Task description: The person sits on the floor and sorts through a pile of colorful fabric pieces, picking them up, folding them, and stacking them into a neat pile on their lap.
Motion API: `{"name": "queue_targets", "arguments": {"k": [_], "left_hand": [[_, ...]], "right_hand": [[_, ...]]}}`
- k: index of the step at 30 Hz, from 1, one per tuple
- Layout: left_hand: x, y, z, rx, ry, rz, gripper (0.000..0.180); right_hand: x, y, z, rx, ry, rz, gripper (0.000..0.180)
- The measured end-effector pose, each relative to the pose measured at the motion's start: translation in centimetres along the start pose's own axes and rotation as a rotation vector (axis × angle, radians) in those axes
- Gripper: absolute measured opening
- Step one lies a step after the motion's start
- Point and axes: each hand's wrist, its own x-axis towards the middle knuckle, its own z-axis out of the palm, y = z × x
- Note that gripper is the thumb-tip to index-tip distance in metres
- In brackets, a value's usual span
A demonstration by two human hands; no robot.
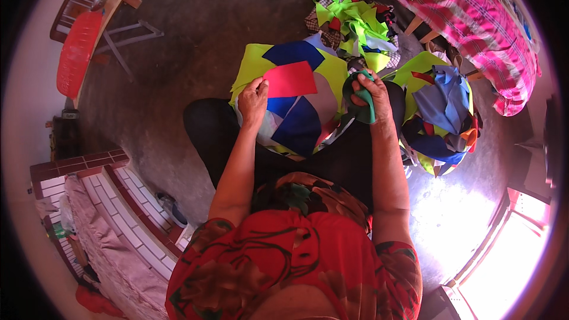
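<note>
My left hand [253,102] pinches the left edge of a flat red fabric piece [290,79], held over my lap. Beneath it, blue, grey and yellow-green fabric pieces [298,128] lie spread across my knees. My right hand [373,91] is closed around a crumpled dark green cloth scrap [365,106] above my right knee. The two hands are apart, one on each side of the lap pile. How the fingers under the red piece lie is hidden.
Beyond my lap sits a heap of neon green and checked scraps [361,24]. By my right knee is another pile with blue cloth [446,99]. Pink plaid fabric [468,21] drapes at the far right. A red tray-like object [79,54] stands at the left; a brick-edged ledge [127,201] is nearer.
</note>
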Motion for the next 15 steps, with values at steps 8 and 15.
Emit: {"name": "queue_targets", "arguments": {"k": [8, 15], "left_hand": [[1.0, 2.5, -1.1, -0.244, 0.077, 0.135, 0.018], [2.8, 11.4, 0.6, -0.953, -0.325, -0.013, 0.023]], "right_hand": [[-0.3, -0.3, 0.6, 0.017, -0.015, -0.029, 0.009], [-0.7, -0.7, 0.7, 0.057, 0.011, -0.074, 0.012]]}}
